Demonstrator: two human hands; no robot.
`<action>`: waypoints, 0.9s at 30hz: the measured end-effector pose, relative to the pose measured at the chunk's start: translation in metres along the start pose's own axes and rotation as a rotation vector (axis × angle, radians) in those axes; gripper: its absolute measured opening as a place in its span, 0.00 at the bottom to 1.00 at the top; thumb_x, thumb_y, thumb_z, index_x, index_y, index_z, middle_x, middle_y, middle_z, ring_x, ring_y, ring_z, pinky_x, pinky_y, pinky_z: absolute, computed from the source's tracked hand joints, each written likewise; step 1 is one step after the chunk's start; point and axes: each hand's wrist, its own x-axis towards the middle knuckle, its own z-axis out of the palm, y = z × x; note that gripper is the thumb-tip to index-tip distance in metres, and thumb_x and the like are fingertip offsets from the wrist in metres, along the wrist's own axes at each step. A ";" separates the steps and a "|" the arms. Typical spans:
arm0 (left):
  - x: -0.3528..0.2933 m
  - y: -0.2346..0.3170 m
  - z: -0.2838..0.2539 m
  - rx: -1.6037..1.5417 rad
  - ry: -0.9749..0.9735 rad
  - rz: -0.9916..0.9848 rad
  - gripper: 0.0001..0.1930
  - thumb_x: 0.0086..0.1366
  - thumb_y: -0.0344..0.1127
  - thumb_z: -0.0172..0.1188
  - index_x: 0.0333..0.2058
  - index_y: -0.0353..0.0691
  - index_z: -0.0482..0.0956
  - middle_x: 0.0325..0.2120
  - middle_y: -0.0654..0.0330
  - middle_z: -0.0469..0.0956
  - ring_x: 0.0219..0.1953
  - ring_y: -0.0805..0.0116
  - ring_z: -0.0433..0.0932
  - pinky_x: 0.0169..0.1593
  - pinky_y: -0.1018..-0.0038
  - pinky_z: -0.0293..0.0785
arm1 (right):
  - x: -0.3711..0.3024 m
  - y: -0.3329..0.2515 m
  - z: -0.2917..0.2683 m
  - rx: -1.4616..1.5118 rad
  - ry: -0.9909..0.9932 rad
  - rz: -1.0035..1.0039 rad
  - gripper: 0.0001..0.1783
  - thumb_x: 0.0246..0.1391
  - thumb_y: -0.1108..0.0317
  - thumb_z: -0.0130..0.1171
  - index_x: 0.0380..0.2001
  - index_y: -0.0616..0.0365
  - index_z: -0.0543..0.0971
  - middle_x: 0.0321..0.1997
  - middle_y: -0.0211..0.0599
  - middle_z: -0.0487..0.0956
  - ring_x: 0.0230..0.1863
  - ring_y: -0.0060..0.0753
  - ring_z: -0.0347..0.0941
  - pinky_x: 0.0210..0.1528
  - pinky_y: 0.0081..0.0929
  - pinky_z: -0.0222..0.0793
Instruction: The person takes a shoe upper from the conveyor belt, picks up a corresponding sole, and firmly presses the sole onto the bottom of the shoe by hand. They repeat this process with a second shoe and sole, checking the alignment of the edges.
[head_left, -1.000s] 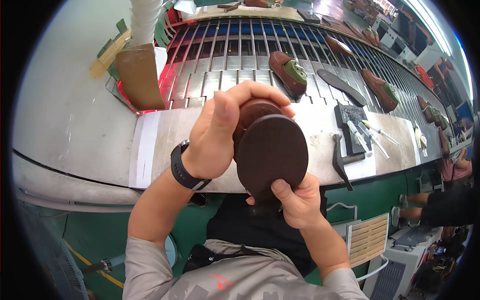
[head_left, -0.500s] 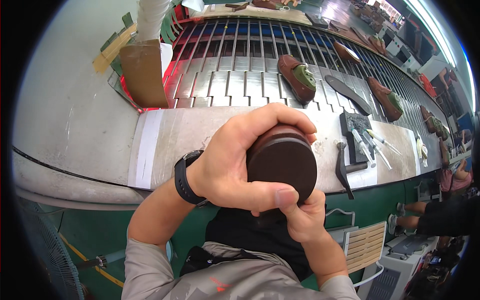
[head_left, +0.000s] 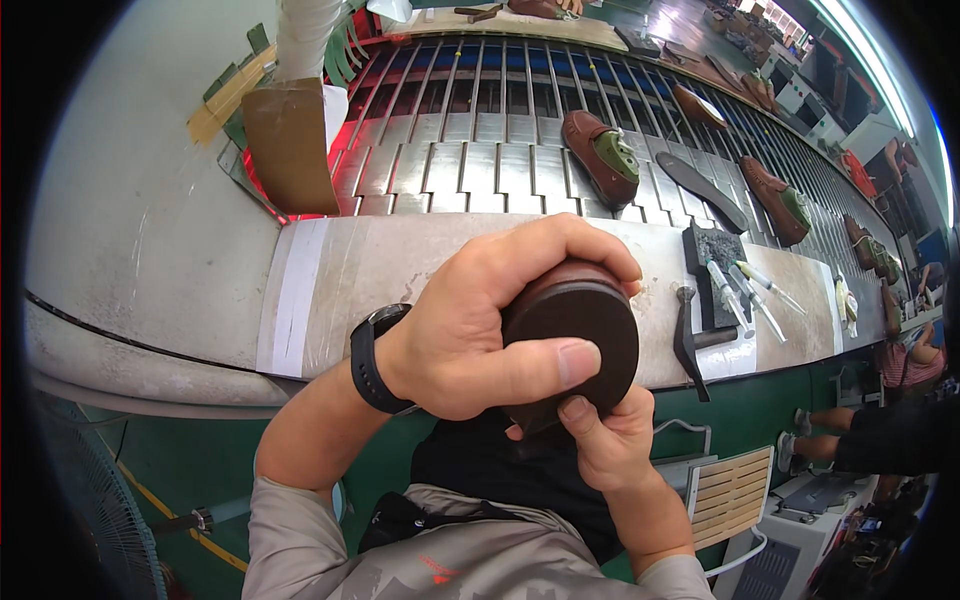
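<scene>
Mostly covered: a brown shoe [head_left: 590,320], dark sole turned up

In the head view, the shoe is held over the near edge of the worktop [head_left: 380,280]. The left hand [head_left: 470,340] wraps its far end, fingers curled around the rim, thumb laid across the sole; that hand hides the shoe's left side and much of its upper. The right hand [head_left: 615,440] holds the near part, thumb on the sole; its other fingers are mostly out of sight, so how they bend cannot be told. The shoe's near end is foreshortened, dark against black clothing [head_left: 470,460].

A narrow stretch of worktop shows between the shoe and a hammer [head_left: 686,345]; a wider one runs left from the watch [head_left: 368,370] to a white strip [head_left: 298,290]. Right of the hammer lie a dark block [head_left: 708,245] and syringes [head_left: 729,295], partly overlapping it. The far edge meets a conveyor [head_left: 455,170] carrying a brown-and-green shoe [head_left: 600,155]. A fan [head_left: 95,500] is cut off at the left rim; a person [head_left: 915,365] at the right is hard to make out.
</scene>
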 end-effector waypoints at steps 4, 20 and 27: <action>0.000 0.002 0.002 -0.032 0.024 -0.031 0.28 0.69 0.46 0.61 0.58 0.29 0.76 0.52 0.46 0.81 0.52 0.59 0.82 0.57 0.64 0.79 | 0.000 -0.001 -0.001 -0.005 -0.013 0.005 0.21 0.75 0.62 0.61 0.57 0.73 0.80 0.47 0.55 0.87 0.43 0.47 0.89 0.44 0.44 0.91; 0.001 0.024 0.006 0.156 0.028 -0.045 0.18 0.74 0.36 0.57 0.53 0.28 0.81 0.48 0.44 0.86 0.49 0.56 0.87 0.55 0.63 0.82 | -0.007 -0.005 0.003 0.013 0.014 0.044 0.16 0.75 0.68 0.59 0.52 0.73 0.83 0.41 0.47 0.89 0.40 0.34 0.88 0.43 0.30 0.86; 0.011 0.050 0.014 0.122 0.138 -0.271 0.11 0.74 0.29 0.57 0.42 0.26 0.85 0.43 0.45 0.88 0.44 0.58 0.89 0.52 0.65 0.84 | -0.009 -0.009 0.003 -0.055 0.012 0.106 0.15 0.75 0.64 0.60 0.48 0.69 0.84 0.40 0.42 0.89 0.39 0.29 0.86 0.42 0.27 0.83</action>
